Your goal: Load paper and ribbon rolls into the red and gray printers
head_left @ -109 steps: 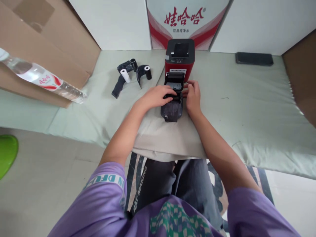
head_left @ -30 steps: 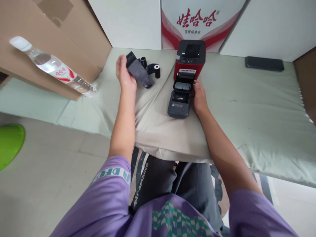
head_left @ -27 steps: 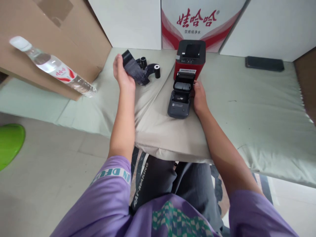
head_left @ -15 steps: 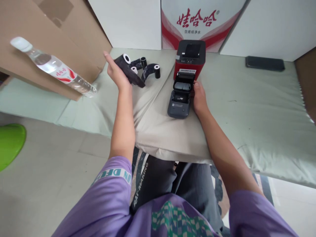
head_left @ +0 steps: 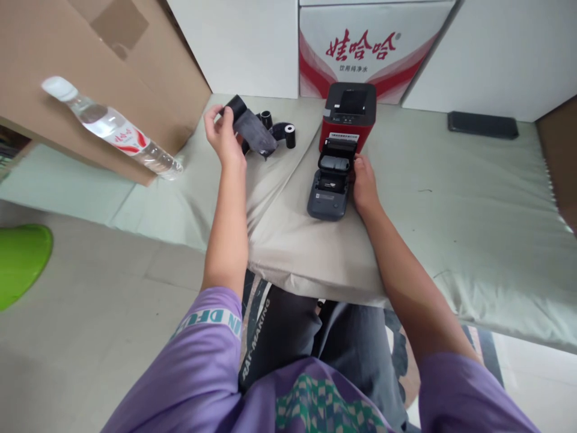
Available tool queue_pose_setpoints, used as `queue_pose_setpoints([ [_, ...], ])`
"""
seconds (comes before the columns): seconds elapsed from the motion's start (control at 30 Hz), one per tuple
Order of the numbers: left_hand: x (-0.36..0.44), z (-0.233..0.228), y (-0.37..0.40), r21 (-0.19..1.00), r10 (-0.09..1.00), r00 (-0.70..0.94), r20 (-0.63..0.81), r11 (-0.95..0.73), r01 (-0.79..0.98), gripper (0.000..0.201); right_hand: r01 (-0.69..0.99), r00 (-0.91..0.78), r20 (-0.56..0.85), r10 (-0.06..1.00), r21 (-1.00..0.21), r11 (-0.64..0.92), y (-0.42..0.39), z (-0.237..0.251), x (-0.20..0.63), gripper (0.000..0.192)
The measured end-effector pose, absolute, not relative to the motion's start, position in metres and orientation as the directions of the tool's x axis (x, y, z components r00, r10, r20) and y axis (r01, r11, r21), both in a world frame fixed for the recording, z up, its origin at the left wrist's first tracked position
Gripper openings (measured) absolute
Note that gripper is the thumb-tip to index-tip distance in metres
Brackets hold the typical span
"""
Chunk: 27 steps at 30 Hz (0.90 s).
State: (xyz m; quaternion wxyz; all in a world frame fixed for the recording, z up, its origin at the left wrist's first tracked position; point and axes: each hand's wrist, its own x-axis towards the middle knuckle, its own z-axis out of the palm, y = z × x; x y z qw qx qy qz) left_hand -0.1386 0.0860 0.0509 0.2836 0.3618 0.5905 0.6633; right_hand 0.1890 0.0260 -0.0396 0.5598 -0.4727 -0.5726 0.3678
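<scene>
My left hand is closed round a black paper roll, whose loose dark strip hangs down to the right. Just beyond and below it lie more small black rolls with partly unwound strips. My right hand grips the right side of a small dark grey portable printer, its fingers partly hidden behind it. The printer's lid is flipped up, leaving its compartment exposed, and it rests against the front of a red and black desktop printer.
A water bottle leans at the left by a cardboard box. Behind the printers is a white and red carton. A black phone-like slab lies at the back right. The cloth-covered surface ends just before my lap.
My left hand has turned the roll, so its strip now faces me and its white core end no longer shows. My right hand stays at the portable printer. The view has shifted slightly.
</scene>
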Motion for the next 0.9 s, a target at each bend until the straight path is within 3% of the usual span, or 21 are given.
queue_pose_setpoints([
  [0.17,-0.133,0.052,0.085,0.991,0.821,-0.557,0.125,-0.131,0.028,0.036,0.129,0.128,0.284,0.95,-0.955,0.268,0.025,-0.039,0.186,0.073],
  [0.3,-0.133,0.051,0.084,0.964,0.869,-0.448,0.21,-0.107,0.244,0.074,0.142,0.12,0.294,0.948,-0.95,0.277,0.026,-0.04,0.186,0.072],
  [0.37,-0.133,0.05,0.081,0.929,0.896,-0.367,0.251,-0.118,0.35,0.082,0.142,0.122,0.297,0.947,-0.95,0.279,0.025,-0.039,0.186,0.072],
  [0.47,-0.129,0.051,0.079,0.939,0.857,-0.43,0.284,-0.159,0.304,0.067,0.135,0.134,0.28,0.951,-0.956,0.262,0.023,-0.036,0.185,0.073],
  [0.57,-0.129,0.063,0.086,0.975,0.823,-0.522,0.222,-0.188,0.118,0.022,0.134,0.141,0.268,0.953,-0.959,0.25,0.021,-0.034,0.183,0.073],
  [0.67,-0.141,0.089,0.111,0.967,0.85,-0.473,0.234,-0.254,0.021,0.023,0.128,0.147,0.258,0.955,-0.962,0.241,0.019,-0.032,0.183,0.072],
  [0.77,-0.157,0.116,0.15,0.937,0.884,-0.332,0.329,-0.263,0.229,0.038,0.107,0.147,0.231,0.962,-0.97,0.216,0.018,-0.031,0.183,0.074],
  [0.9,-0.158,0.138,0.196,0.751,0.894,-0.133,0.428,-0.27,0.602,0.045,0.117,0.155,0.236,0.959,-0.969,0.219,0.018,-0.03,0.183,0.077],
])
